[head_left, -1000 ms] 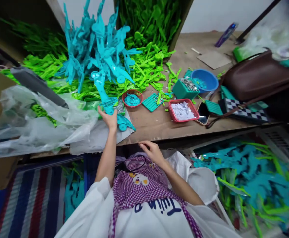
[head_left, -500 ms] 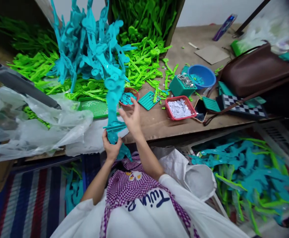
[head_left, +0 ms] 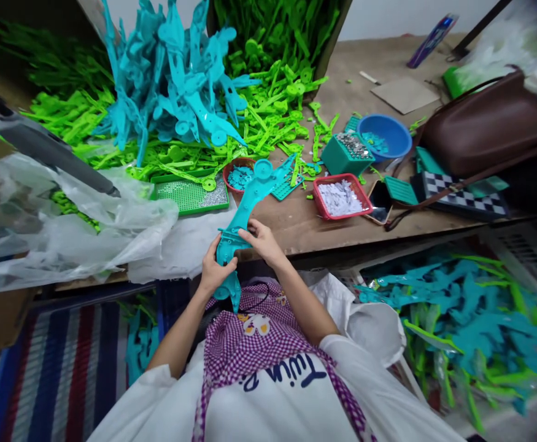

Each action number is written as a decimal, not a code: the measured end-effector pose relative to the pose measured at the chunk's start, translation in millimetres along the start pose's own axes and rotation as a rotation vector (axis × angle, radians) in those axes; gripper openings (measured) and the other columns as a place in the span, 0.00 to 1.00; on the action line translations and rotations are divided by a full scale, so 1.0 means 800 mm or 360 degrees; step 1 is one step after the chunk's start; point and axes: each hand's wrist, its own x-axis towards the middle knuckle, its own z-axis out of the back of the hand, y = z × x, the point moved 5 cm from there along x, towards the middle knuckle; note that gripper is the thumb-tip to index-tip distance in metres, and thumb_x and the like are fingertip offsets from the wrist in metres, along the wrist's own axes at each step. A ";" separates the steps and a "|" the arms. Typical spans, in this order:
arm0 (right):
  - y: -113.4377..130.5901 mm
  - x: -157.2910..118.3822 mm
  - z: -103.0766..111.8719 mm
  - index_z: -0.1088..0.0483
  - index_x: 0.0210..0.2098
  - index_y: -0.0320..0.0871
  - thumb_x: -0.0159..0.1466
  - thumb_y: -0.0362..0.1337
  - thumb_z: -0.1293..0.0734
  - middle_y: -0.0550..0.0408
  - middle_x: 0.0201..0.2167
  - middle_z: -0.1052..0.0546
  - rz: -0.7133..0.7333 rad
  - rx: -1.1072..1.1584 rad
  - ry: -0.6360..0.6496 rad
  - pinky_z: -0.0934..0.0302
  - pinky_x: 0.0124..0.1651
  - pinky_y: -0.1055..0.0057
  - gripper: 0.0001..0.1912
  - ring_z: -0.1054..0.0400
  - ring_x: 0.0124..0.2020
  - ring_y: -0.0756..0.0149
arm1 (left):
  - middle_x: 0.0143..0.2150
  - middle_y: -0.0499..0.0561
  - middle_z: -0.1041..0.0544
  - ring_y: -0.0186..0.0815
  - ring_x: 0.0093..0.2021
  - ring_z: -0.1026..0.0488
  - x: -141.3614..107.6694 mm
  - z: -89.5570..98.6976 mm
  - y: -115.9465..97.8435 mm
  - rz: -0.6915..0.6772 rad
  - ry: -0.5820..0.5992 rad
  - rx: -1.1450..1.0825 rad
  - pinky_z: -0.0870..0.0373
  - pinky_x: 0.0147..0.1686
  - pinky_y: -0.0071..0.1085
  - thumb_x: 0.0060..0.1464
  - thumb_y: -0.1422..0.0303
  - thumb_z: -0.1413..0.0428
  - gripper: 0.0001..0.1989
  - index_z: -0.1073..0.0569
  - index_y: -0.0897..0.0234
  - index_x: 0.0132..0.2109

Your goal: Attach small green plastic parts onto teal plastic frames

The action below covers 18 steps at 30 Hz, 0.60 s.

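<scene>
A long turquoise plastic part, with a round disc near its upper end and a narrow crosspiece at its middle, is held tilted over the table's front edge. My left hand is closed around its lower section, thumb on the near face. The fingers of my right hand pinch the right edge by the crosspiece; the fingertips are partly hidden. Just beyond the part stands a small red basket of turquoise pieces. Partly behind its upper end lies a turquoise perforated tray.
Turquoise parts are heaped on bright green parts at the back. A green tray and plastic sheeting lie left. To the right are a red basket, blue bowl, brown bag and a crate of parts.
The turquoise part has swung from upright to leaning right, its disc now in plain view. My right hand, spread and off the part before, has come down and gripped its middle.
</scene>
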 end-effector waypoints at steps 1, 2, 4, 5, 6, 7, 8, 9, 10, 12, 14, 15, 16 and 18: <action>0.002 0.003 0.003 0.31 0.41 0.43 0.55 0.59 0.30 0.51 0.39 0.22 0.0051 -0.0017 -0.0025 0.30 0.47 0.65 0.28 0.26 0.42 0.61 | 0.60 0.59 0.28 0.47 0.60 0.30 0.005 -0.005 -0.006 -0.0021 0.0013 -0.0020 0.33 0.61 0.44 0.45 0.64 0.37 0.37 0.35 0.65 0.63; 0.004 0.007 0.008 0.30 0.39 0.43 0.54 0.59 0.30 0.51 0.39 0.21 0.0092 -0.0032 -0.0056 0.31 0.47 0.65 0.27 0.26 0.42 0.61 | 0.60 0.59 0.28 0.47 0.60 0.30 0.010 -0.009 -0.011 -0.0033 0.0036 -0.0051 0.33 0.61 0.44 0.45 0.64 0.37 0.37 0.35 0.64 0.63; 0.008 0.017 0.023 0.30 0.38 0.42 0.54 0.60 0.30 0.52 0.37 0.21 0.0140 -0.0058 -0.0111 0.31 0.47 0.64 0.27 0.27 0.40 0.61 | 0.57 0.59 0.26 0.46 0.58 0.28 0.015 -0.021 -0.018 0.0003 0.0155 -0.0152 0.31 0.59 0.44 0.47 0.60 0.37 0.34 0.33 0.64 0.61; 0.011 0.021 0.032 0.30 0.38 0.42 0.54 0.61 0.30 0.52 0.36 0.22 0.0159 -0.0076 -0.0130 0.31 0.46 0.64 0.28 0.27 0.39 0.61 | 0.54 0.58 0.24 0.46 0.55 0.26 0.015 -0.028 -0.019 0.0050 0.0246 -0.0220 0.30 0.56 0.43 0.48 0.58 0.37 0.31 0.31 0.65 0.58; 0.015 0.024 0.041 0.30 0.38 0.42 0.54 0.61 0.30 0.52 0.36 0.22 0.0183 -0.0106 -0.0148 0.31 0.46 0.65 0.28 0.27 0.39 0.62 | 0.51 0.58 0.22 0.45 0.52 0.24 0.014 -0.035 -0.019 0.0111 0.0349 -0.0289 0.28 0.54 0.42 0.50 0.56 0.38 0.28 0.28 0.65 0.55; 0.019 0.027 0.049 0.30 0.38 0.42 0.55 0.61 0.31 0.53 0.36 0.22 0.0212 -0.0150 -0.0162 0.31 0.46 0.65 0.27 0.27 0.39 0.62 | 0.48 0.57 0.21 0.45 0.49 0.23 0.012 -0.042 -0.018 0.0173 0.0446 -0.0351 0.26 0.51 0.42 0.51 0.54 0.39 0.26 0.27 0.66 0.52; 0.023 0.029 0.056 0.29 0.38 0.42 0.55 0.60 0.31 0.53 0.36 0.22 0.0242 -0.0202 -0.0165 0.32 0.46 0.65 0.27 0.27 0.40 0.62 | 0.46 0.57 0.20 0.45 0.47 0.23 0.010 -0.048 -0.018 0.0224 0.0528 -0.0401 0.25 0.48 0.41 0.51 0.52 0.40 0.25 0.26 0.66 0.50; 0.027 0.031 0.062 0.29 0.39 0.42 0.57 0.60 0.32 0.53 0.37 0.21 0.0271 -0.0260 -0.0153 0.32 0.46 0.66 0.26 0.27 0.40 0.61 | 0.45 0.56 0.20 0.45 0.46 0.22 0.009 -0.052 -0.018 0.0257 0.0591 -0.0441 0.24 0.47 0.41 0.50 0.51 0.40 0.25 0.25 0.66 0.49; 0.032 0.033 0.065 0.28 0.40 0.42 0.58 0.59 0.32 0.53 0.37 0.21 0.0300 -0.0326 -0.0123 0.32 0.45 0.66 0.26 0.27 0.41 0.61 | 0.45 0.56 0.20 0.44 0.45 0.22 0.010 -0.056 -0.018 0.0270 0.0644 -0.0475 0.24 0.46 0.40 0.50 0.50 0.39 0.26 0.25 0.66 0.48; 0.043 0.037 0.068 0.27 0.40 0.41 0.61 0.56 0.34 0.53 0.38 0.21 0.0359 -0.0494 -0.0015 0.33 0.45 0.66 0.23 0.27 0.41 0.60 | 0.45 0.56 0.19 0.44 0.44 0.22 0.020 -0.057 -0.022 0.0262 0.0734 -0.0532 0.23 0.43 0.39 0.48 0.49 0.38 0.28 0.25 0.65 0.50; 0.054 0.038 0.066 0.25 0.40 0.40 0.63 0.50 0.35 0.53 0.38 0.20 0.0410 -0.0736 0.0132 0.35 0.45 0.67 0.19 0.27 0.41 0.60 | 0.44 0.57 0.20 0.42 0.41 0.21 0.040 -0.049 -0.028 0.0243 0.0773 -0.0554 0.23 0.39 0.36 0.46 0.51 0.36 0.30 0.25 0.65 0.52; 0.060 0.037 0.064 0.24 0.40 0.40 0.64 0.47 0.35 0.53 0.38 0.20 0.0421 -0.0888 0.0231 0.35 0.45 0.67 0.17 0.27 0.40 0.59 | 0.43 0.57 0.20 0.41 0.40 0.21 0.053 -0.041 -0.031 0.0244 0.0744 -0.0544 0.23 0.37 0.34 0.45 0.52 0.35 0.30 0.25 0.65 0.52; 0.064 0.034 0.061 0.24 0.40 0.41 0.64 0.43 0.35 0.53 0.39 0.19 0.0420 -0.1047 0.0351 0.36 0.44 0.68 0.14 0.27 0.40 0.59 | 0.42 0.57 0.20 0.39 0.38 0.22 0.068 -0.031 -0.034 0.0255 0.0671 -0.0529 0.24 0.34 0.32 0.45 0.53 0.35 0.30 0.25 0.65 0.51; 0.070 0.026 0.055 0.22 0.40 0.43 0.62 0.37 0.35 0.55 0.38 0.19 0.0391 -0.1335 0.0639 0.39 0.42 0.70 0.11 0.27 0.38 0.60 | 0.40 0.55 0.21 0.37 0.37 0.22 0.099 -0.009 -0.041 0.0282 0.0412 -0.0534 0.25 0.32 0.29 0.46 0.51 0.36 0.26 0.25 0.65 0.48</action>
